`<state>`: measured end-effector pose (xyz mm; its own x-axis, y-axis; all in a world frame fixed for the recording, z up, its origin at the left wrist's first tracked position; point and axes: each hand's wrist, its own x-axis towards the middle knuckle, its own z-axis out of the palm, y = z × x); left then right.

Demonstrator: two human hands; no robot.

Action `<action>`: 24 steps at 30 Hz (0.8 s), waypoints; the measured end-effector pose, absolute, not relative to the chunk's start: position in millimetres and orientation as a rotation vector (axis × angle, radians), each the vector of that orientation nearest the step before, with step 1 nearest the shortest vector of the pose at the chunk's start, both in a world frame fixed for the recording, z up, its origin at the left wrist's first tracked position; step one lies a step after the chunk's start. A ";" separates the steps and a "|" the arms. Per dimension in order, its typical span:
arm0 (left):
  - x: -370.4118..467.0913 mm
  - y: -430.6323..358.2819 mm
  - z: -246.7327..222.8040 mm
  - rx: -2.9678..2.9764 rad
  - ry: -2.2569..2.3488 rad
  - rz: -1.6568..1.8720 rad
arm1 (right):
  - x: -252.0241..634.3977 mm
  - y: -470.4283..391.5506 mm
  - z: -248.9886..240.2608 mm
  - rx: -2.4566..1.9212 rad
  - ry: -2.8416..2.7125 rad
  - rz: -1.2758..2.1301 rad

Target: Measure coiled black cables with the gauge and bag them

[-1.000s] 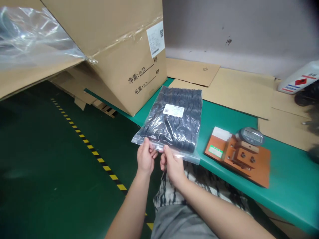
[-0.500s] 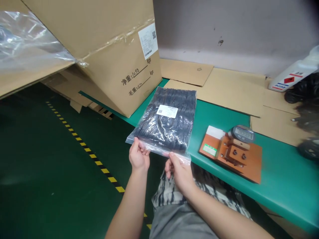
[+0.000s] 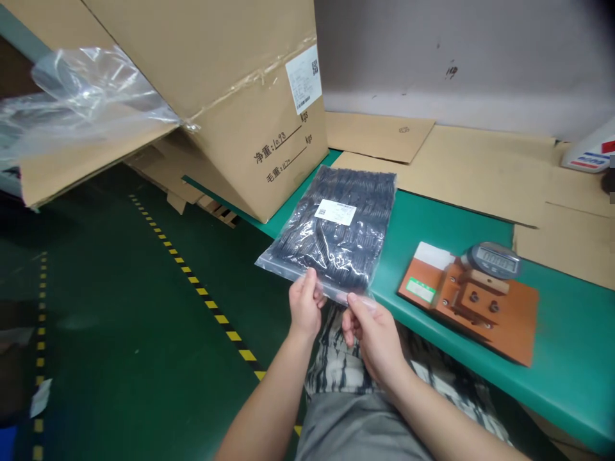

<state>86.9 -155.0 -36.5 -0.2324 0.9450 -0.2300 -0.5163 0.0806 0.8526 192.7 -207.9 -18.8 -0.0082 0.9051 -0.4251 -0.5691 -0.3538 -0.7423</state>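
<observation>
A clear plastic zip bag (image 3: 331, 243) packed with rows of thin black parts lies on the green tabletop, its near edge jutting over the table's front. I cannot make out what kind the black parts are. On the bag is a white label (image 3: 335, 212) with a square code. My left hand (image 3: 306, 307) pinches the near edge around its middle, thumb on top. Close beside it, my right hand (image 3: 372, 326) pinches the same edge near the right corner, fingers curled underneath.
A large cardboard box (image 3: 269, 128) stands at the back left, with clear film (image 3: 100, 89) over its open flap. To the right sits an orange fixture (image 3: 509, 314) with a digital gauge (image 3: 492, 259). Flat cardboard sheets (image 3: 480, 173) and a white bottle (image 3: 590, 150) are behind.
My left hand has shifted along the bag's edge toward my right hand, from near the left corner to the middle. The camera view has turned left; the bag remains on the table.
</observation>
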 end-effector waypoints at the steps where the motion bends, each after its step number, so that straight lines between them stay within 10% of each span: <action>1: 89.9 -157.2 -37.0 0.557 1.070 1.482 | 192.4 -207.3 -18.8 -1.078 -0.453 1.630; 24: 31.6 -122.1 -26.7 0.503 1.146 1.710 | 199.2 -212.2 -15.7 -1.058 -0.446 1.605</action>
<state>31.6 -122.1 -26.7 -0.4356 0.8840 -0.1700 -0.4937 -0.0766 0.8662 199.2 -212.2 -15.7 0.0084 0.9170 -0.3987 -0.5796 -0.3205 -0.7492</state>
